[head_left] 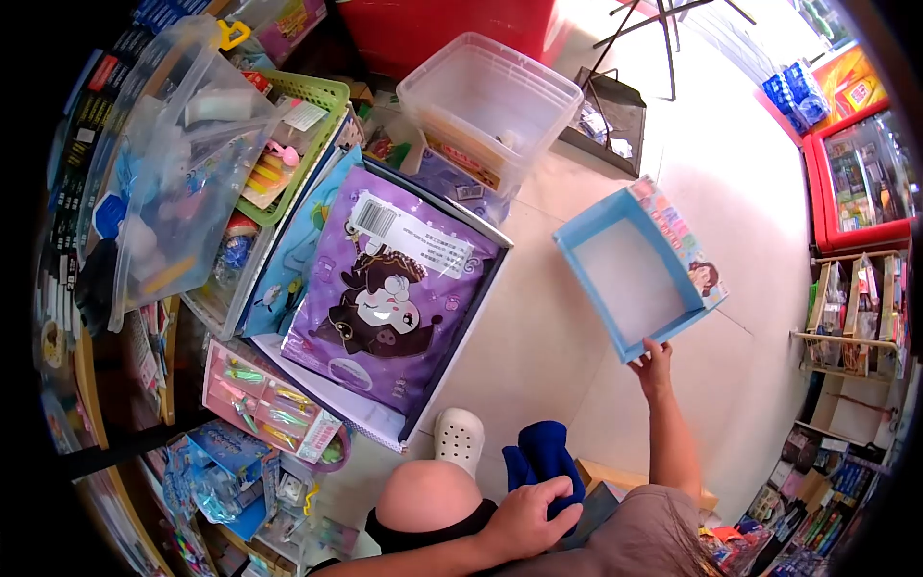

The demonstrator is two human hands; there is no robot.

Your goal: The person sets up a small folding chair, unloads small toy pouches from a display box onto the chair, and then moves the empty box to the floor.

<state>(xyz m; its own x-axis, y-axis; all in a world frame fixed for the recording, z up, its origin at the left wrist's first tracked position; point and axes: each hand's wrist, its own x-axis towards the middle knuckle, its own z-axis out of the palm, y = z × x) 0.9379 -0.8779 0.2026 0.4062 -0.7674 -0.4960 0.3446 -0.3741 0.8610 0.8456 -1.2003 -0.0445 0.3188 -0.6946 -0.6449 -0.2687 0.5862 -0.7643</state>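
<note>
My right hand [654, 370] grips the near edge of a light blue open-topped cardboard box [615, 332], held tilted over the floor to the right. The box has a white inner bottom, and a colourful printed side with a cartoon girl. Low in the view, by my knee, my left hand [532, 519] is closed on a dark blue cloth [548, 447], which is bunched up. To the left of the box lies a larger open carton [409, 433]. It holds a purple plastic package [385, 298] with a cartoon character and a barcode label.
A clear plastic bin [490, 91] stands beyond the carton. At left are a green basket [336, 96], a clear plastic container [192, 183] and a pink tray of pens [260, 399]. Stocked shelves [846, 317] line the right. A grey tray [620, 115] sits on the tiled floor [519, 346].
</note>
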